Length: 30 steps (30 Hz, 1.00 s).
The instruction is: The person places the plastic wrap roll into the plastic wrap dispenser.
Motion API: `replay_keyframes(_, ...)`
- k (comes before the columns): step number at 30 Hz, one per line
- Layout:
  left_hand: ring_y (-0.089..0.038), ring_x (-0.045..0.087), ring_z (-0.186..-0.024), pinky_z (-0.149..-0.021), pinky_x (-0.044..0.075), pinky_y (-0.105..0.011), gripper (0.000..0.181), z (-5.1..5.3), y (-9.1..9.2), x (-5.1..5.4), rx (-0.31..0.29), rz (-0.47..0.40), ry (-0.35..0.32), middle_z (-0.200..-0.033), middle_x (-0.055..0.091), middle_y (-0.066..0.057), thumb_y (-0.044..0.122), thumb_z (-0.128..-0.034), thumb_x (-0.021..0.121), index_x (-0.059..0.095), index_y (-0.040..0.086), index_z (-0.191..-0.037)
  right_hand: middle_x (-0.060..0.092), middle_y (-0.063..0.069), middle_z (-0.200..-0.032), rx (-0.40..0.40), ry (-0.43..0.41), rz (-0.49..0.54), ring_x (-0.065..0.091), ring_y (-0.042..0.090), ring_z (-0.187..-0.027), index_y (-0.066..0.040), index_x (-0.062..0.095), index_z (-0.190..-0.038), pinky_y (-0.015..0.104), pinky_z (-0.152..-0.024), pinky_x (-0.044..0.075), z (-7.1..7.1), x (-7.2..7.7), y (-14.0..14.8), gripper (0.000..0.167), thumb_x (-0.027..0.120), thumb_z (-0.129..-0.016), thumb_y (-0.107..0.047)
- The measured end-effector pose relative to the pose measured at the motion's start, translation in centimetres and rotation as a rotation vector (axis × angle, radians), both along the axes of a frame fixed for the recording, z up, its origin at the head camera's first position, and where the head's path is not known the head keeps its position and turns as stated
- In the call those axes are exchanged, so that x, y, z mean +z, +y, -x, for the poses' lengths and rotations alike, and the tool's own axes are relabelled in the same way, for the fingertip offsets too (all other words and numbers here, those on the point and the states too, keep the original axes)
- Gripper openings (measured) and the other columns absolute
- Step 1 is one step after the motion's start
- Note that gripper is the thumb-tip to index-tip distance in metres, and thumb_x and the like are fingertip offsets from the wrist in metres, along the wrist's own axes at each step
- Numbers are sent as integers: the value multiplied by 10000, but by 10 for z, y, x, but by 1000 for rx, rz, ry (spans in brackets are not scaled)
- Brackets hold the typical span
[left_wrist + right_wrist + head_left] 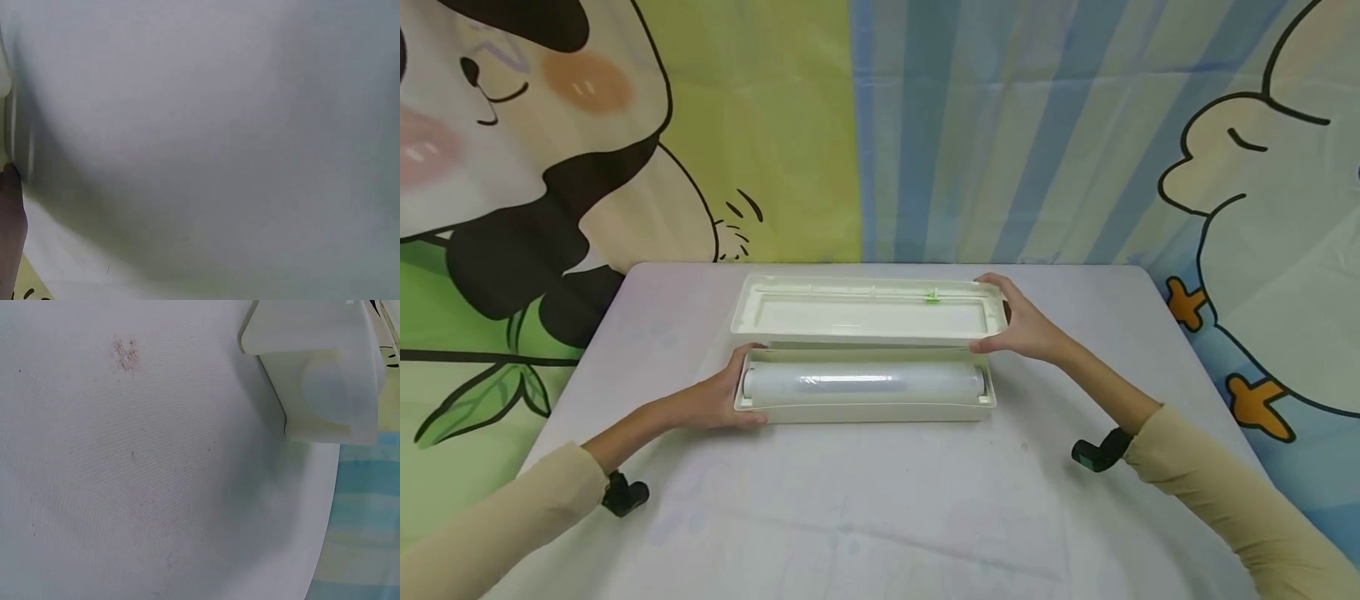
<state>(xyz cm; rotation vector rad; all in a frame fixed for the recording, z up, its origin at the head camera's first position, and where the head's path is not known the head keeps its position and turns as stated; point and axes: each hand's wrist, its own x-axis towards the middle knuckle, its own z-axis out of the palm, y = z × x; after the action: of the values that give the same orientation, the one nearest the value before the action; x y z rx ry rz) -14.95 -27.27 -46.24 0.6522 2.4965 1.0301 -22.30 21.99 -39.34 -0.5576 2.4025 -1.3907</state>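
A long white plastic-wrap dispenser box (pixel 865 413) sits on the table with a roll of clear film (pixel 865 382) inside. Its lid (pixel 865 335) is raised behind the box, inner side facing me, with a small green slider (pixel 932 297) near the right. My left hand (pixel 718 398) grips the box's left end, thumb at the front and fingers behind. At the lid's right end, my right hand (pixel 1026 325) holds the lid between thumb and fingers. The left wrist view shows only a digit (pixel 11 212) against the box. From the right wrist, the box's end (pixel 325 400) is visible, no hand.
A pale cloth covers the table (pixel 880 517). Behind it hangs a printed curtain (pixel 1000 125) with cartoon animals and stripes. Dark wrist cameras are strapped near both sleeves (pixel 1225 492).
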Motion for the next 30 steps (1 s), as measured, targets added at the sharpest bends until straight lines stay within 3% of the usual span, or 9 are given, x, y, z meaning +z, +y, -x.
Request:
replay_keyframes(3,-415,378,-1311,-1013,407,-458,1092,5,-6,8,-36,-57,-87,-1484,236,-226,261,-800,786,-38,175,-1512,355,169,-1420,16,8,1,473,375,-1233,-184,199,-1468,362,-820,510,0,1,0,951,819,-751,-106)
replay_keyframes(6,-496,165,-1428,-1097,258,-628,1129,14,-12,19,-39,-182,-118,-1573,58,-238,131,-826,748,-133,203,-1529,354,165,-1425,17,14,-7,467,372,-1244,-181,196,-1477,367,-828,506,0,2,1,957,818,-752,-112)
replay_keyframes(9,-510,88,-1440,-1088,173,-684,1201,27,-14,33,-15,-267,-74,-1595,-25,-231,37,-796,749,-187,218,-1526,353,165,-1425,15,16,-6,467,373,-1241,-181,195,-1480,366,-827,503,0,3,1,955,813,-755,-105)
replay_keyframes(12,-488,62,-1454,-1091,158,-680,1256,36,-13,50,10,-253,-40,-1610,-55,-203,34,-764,781,-200,230,-1523,343,165,-1437,25,20,-4,457,377,-1257,-182,193,-1484,373,-833,502,0,4,0,959,814,-757,-107)
replay_keyframes(14,-461,89,-1459,-1138,204,-595,1266,40,-10,58,12,-245,-32,-1611,-19,-184,29,-749,793,-183,238,-1527,332,165,-1448,33,22,-2,449,381,-1266,-185,191,-1484,385,-838,503,-1,5,-2,964,817,-755,-107)
replay_keyframes(16,-427,155,-1447,-1156,287,-407,1239,44,-8,65,16,-244,-23,-1600,37,-170,24,-749,796,-141,220,-1536,328,164,-1452,35,27,-2,446,381,-1267,-184,189,-1485,390,-839,504,-2,5,-3,965,817,-756,-114)
replay_keyframes(20,-308,334,-1344,-962,364,-100,1076,49,-3,70,43,-250,-3,-1520,222,-149,30,-779,775,20,161,-1535,333,163,-1440,35,21,8,452,376,-1256,-185,192,-1478,385,-832,506,-2,4,-3,961,817,-753,-100)
replay_keyframes(26,-142,440,-1217,-929,402,-106,945,51,-1,69,56,-236,0,-1422,346,-150,61,-775,793,164,78,-1480,305,157,-1471,43,-17,6,438,398,-1286,-220,172,-1497,440,-855,506,-3,3,-3,967,807,-773,-126)
replay_keyframes(30,-110,434,-1208,-939,385,-80,950,48,-1,68,59,-228,3,-1414,353,-154,78,-768,807,166,59,-1468,118,124,-1585,36,-122,55,312,412,-1385,-260,70,-1539,513,-970,431,-6,8,-5,870,669,-909,-297)
